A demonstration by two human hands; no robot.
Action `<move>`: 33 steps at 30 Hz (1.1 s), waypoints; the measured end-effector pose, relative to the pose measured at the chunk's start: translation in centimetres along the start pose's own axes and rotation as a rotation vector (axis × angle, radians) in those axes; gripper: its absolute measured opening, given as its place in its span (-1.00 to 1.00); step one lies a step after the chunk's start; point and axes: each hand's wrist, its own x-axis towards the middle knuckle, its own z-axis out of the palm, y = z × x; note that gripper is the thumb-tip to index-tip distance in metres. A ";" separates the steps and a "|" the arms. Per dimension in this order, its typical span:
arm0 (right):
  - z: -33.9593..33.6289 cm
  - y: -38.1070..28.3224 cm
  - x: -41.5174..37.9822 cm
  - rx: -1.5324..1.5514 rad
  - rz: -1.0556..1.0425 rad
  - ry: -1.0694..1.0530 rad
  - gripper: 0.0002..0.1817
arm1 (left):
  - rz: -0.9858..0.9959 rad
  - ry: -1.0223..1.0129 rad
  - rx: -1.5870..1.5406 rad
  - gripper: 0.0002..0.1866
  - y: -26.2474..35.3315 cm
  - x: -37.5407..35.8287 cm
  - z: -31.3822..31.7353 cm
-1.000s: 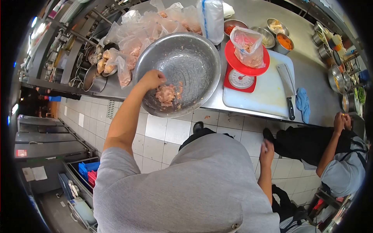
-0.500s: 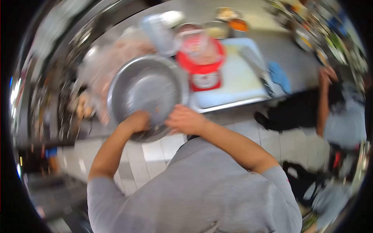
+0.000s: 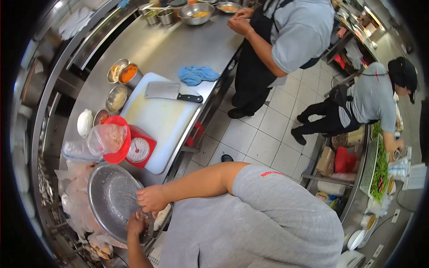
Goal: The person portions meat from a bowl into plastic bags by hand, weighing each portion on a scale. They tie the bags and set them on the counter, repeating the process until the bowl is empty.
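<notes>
A large steel bowl [image 3: 109,198] sits at the lower left on the steel counter [image 3: 178,44]. My left hand [image 3: 135,224] is down inside its near side, closed on a pinkish lump of meat [image 3: 142,218]. My right hand [image 3: 152,198] has its fingers curled over the bowl's rim, just above the left hand. A pale lump under the right hand cannot be made out.
A red scale [image 3: 139,149] carries a bag of meat [image 3: 107,137] beside a white cutting board [image 3: 161,118] with a cleaver [image 3: 169,91] and a blue cloth [image 3: 196,73]. Small steel bowls [image 3: 123,72] line the back. Two other people [image 3: 286,31] [image 3: 371,98] work along the tiled aisle.
The view has swung right, so the bowl now lies at the lower left. My right hand came up from my side to the bowl's rim; my left hand stays in the meat.
</notes>
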 end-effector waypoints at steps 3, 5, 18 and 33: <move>1.0 0.2 -0.2 -0.019 -0.008 0.042 -0.50 | 0.042 -0.011 -0.002 -0.50 3.2 -1.5 -0.2; 1.4 0.3 -0.2 -0.038 -0.021 0.039 -0.49 | 0.064 0.019 -0.004 -0.49 2.8 -0.9 0.9; 1.2 0.5 -0.4 -0.055 -0.021 0.016 -0.50 | 0.101 -0.005 -0.165 -0.31 2.8 -0.4 1.4; 0.8 0.5 -0.3 -0.030 -0.009 -0.018 -0.50 | 0.093 -0.014 -0.344 -0.65 4.3 -0.6 1.0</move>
